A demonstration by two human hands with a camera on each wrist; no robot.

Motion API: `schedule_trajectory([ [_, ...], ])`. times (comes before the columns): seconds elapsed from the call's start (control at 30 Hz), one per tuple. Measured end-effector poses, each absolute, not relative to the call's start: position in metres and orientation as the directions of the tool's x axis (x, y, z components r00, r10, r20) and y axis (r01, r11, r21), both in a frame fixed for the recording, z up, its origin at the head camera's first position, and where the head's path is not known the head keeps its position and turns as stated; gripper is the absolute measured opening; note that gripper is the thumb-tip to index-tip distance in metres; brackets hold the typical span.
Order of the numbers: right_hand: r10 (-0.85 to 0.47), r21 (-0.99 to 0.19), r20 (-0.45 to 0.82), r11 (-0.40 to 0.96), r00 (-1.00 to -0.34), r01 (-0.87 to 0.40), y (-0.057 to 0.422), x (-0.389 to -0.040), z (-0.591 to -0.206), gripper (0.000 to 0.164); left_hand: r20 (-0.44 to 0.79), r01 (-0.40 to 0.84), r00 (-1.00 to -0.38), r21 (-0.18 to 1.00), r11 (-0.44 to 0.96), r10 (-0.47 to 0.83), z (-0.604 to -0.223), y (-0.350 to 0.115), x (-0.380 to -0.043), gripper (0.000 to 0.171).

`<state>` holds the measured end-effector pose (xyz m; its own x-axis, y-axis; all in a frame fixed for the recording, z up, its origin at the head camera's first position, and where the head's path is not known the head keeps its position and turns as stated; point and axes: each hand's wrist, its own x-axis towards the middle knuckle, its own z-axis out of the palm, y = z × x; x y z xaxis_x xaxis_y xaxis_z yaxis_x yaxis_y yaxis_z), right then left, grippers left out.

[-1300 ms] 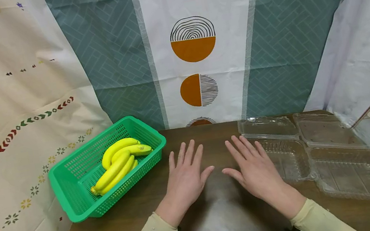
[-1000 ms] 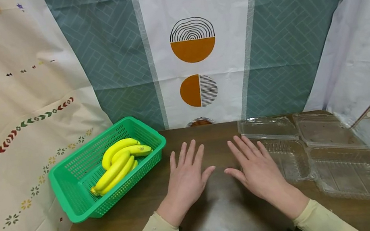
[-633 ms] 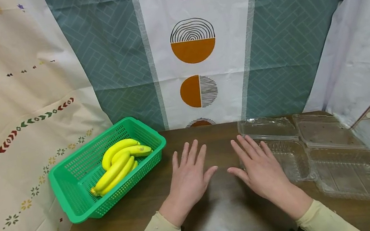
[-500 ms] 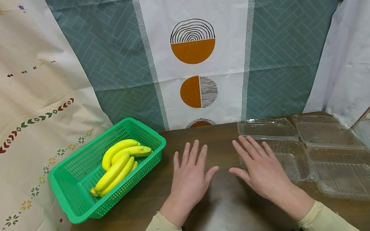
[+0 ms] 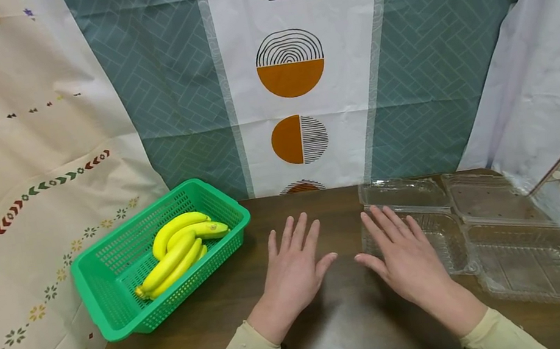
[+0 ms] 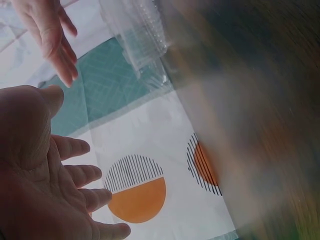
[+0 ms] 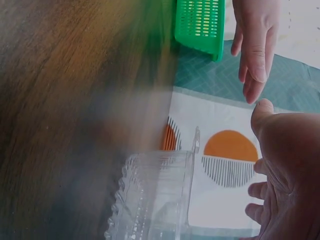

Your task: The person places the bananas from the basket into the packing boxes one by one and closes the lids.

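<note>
Head view: we are seeing the backs of the left hand and the right hand, both hovering above the brown tabletop.
Grip: we are holding each grip spread, fingers extended.
Wrist views: these are revealing our palms and the gap above the tabletop, both hidden from the head camera.
Green basket: it is standing beyond the left hand, holding yellow bananas; the right wrist view is catching only part, yellow showing through its slots.
Clear containers: two are lying opened out, the nearer clear container partly behind the right hand, the farther clear container beside it; the tabletop is showing through both.
</note>
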<state>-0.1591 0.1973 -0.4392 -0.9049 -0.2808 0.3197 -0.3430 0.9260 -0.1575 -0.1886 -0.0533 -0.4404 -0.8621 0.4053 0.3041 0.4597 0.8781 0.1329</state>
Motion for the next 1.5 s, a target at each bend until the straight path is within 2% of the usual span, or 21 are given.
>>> schedule_trajectory([
  [0.33,-0.266,-0.154,0.327,0.932,-0.907,-0.328,0.207,-0.156,-0.440,0.089,0.311,0.475,-0.853,0.129,0.871,0.419,-0.441,-0.046,-0.188,0.077],
  [0.77,-0.255,-0.159,0.370,0.930,-0.894,-0.331,0.220,-0.154,-0.444,0.088,0.263,0.473,-0.867,0.166,0.865,0.424,-0.442,-0.039,-0.190,0.079],
  [1.07,-0.239,-0.150,0.346,0.940,-0.907,-0.305,0.227,-0.150,-0.444,0.089,0.251,0.476,-0.868,0.168,0.863,0.429,-0.443,-0.033,-0.189,0.078],
  [1.5,-0.223,-0.154,0.378,0.942,-0.898,-0.299,0.240,-0.146,-0.449,0.087,0.283,0.510,-0.844,0.166,0.844,0.455,-0.445,-0.024,-0.188,0.077],
])
